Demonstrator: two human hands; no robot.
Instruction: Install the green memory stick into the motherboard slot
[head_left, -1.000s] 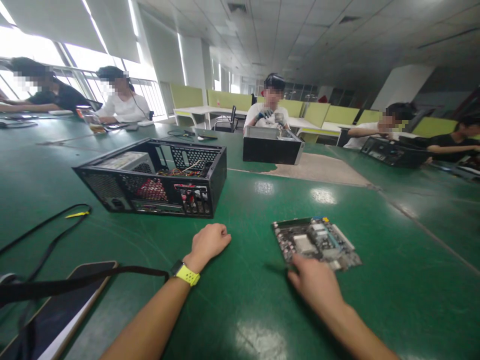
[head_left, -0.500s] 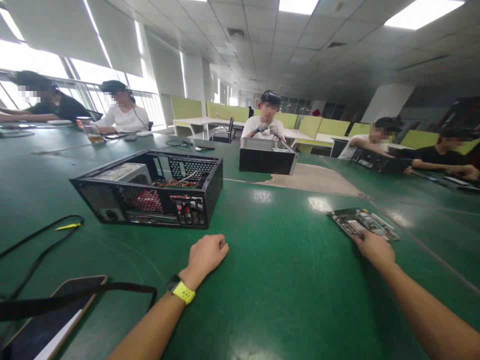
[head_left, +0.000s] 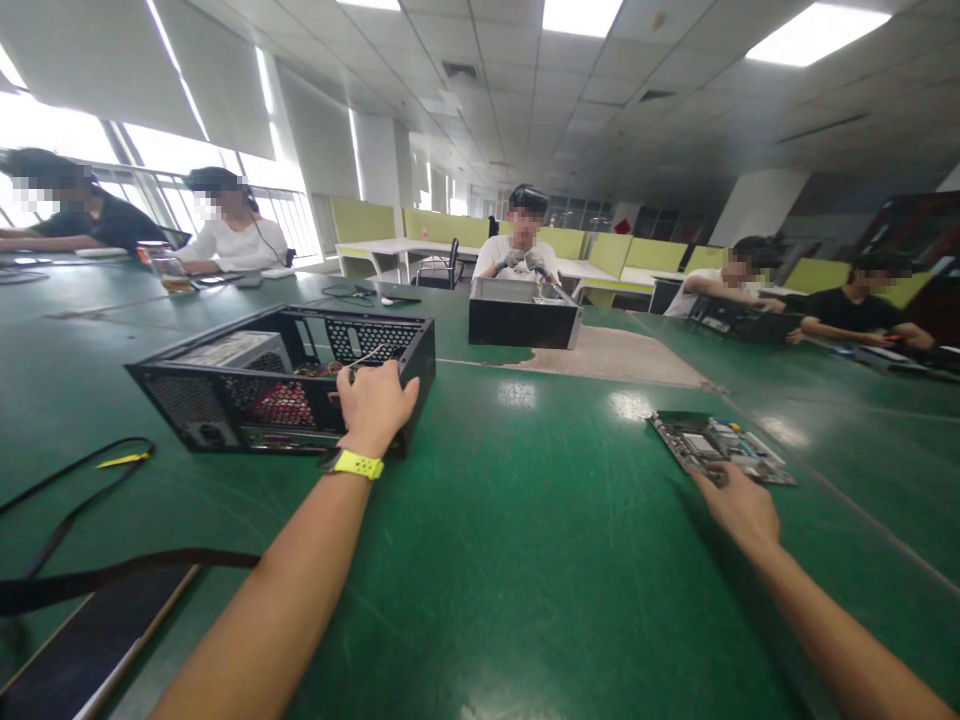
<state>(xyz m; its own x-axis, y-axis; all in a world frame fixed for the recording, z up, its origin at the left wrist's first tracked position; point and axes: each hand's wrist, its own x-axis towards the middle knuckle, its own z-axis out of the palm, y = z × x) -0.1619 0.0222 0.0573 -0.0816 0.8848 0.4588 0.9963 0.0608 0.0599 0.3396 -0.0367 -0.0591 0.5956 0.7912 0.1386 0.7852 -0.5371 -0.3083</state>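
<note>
An open black computer case [head_left: 247,390] lies on its side on the green table [head_left: 540,520], with coloured wires inside. My left hand [head_left: 373,405], a yellow watch on its wrist, grips the near right top edge of the case with the fingers curled over the rim. A bare motherboard [head_left: 720,447] lies flat on the table at the right. My right hand [head_left: 736,505] rests at its near edge, fingertips touching the board's corner; the fingers are partly stretched out.
Black cables [head_left: 67,500] and a strap run across the left; a dark tablet [head_left: 82,650] lies at the near left corner. Another black case [head_left: 523,318] stands further back before a seated person. Other people work along the left and right sides.
My left hand left the table and moved forward onto the case's rim. My right hand slid the motherboard far to the right, then stayed at its edge. The camera tilted up.
</note>
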